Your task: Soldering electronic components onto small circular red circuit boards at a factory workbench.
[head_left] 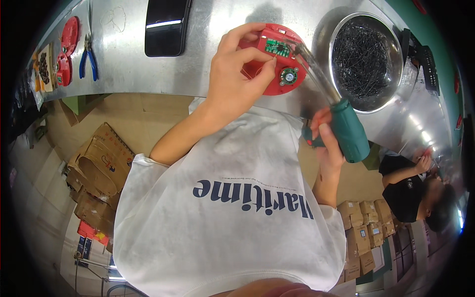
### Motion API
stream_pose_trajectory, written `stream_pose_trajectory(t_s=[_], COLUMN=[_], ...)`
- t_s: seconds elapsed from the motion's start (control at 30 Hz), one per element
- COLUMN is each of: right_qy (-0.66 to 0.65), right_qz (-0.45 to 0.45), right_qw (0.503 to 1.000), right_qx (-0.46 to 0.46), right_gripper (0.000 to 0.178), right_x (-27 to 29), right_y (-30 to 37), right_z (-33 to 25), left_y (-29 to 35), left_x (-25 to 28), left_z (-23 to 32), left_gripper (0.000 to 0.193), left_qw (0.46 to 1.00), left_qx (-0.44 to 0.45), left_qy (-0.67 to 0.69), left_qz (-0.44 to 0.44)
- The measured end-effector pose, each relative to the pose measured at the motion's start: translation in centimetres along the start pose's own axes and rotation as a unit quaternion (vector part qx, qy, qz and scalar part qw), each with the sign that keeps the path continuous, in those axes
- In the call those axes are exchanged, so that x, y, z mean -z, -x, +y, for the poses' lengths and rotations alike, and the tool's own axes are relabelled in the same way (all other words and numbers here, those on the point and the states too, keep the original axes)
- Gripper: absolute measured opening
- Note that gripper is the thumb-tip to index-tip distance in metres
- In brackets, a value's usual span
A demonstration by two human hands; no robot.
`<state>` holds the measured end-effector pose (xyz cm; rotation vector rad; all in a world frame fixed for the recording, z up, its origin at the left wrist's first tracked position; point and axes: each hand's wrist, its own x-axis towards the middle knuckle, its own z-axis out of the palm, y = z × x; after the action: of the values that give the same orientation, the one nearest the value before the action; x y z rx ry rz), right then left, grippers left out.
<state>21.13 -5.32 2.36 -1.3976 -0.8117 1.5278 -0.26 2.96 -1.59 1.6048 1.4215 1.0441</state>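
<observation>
The right hand point(327, 136) grips a soldering iron point(349, 131) slanting up-left to the red case point(286, 63), where the left hand point(232, 74) presses fingertips together.

Bright; glare streaks right metal tabletop point(416, 123); edges bent, dark.

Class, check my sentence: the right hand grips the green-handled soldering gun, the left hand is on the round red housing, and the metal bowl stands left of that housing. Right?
The side is wrong: in the head view, the metal bowl stands right of the round red housing. The rest stands.
</observation>
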Motion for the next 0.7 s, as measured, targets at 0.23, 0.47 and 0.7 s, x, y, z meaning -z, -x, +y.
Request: stream_pose_trajectory(t_s=[0.23, 0.47, 0.7], right_qy=[0.133, 0.146, 0.176], right_qz=[0.012, 0.012, 0.01], right_qw=[0.991, 0.989, 0.983], right_qx=[-0.021, -0.021, 0.051], right_gripper=[0.019, 0.014, 0.008], right_x=[0.9, 1.0, 2.0], right_y=[0.7, 0.5, 0.7], right_z=[0.2, -0.1, 1.5], left_y=[-0.1, -0.2, -0.3], left_x=[0.1, 0.0, 0.0], left_z=[0.1, 0.2, 0.3], left_gripper=[0.004, 0.003, 0.003], left_qw=[0.999, 0.999, 0.999], left_qx=[0.03, 0.035, 0.034], left_qy=[0.016, 0.013, 0.003], left_qz=[-0.006, -0.009, -0.011])
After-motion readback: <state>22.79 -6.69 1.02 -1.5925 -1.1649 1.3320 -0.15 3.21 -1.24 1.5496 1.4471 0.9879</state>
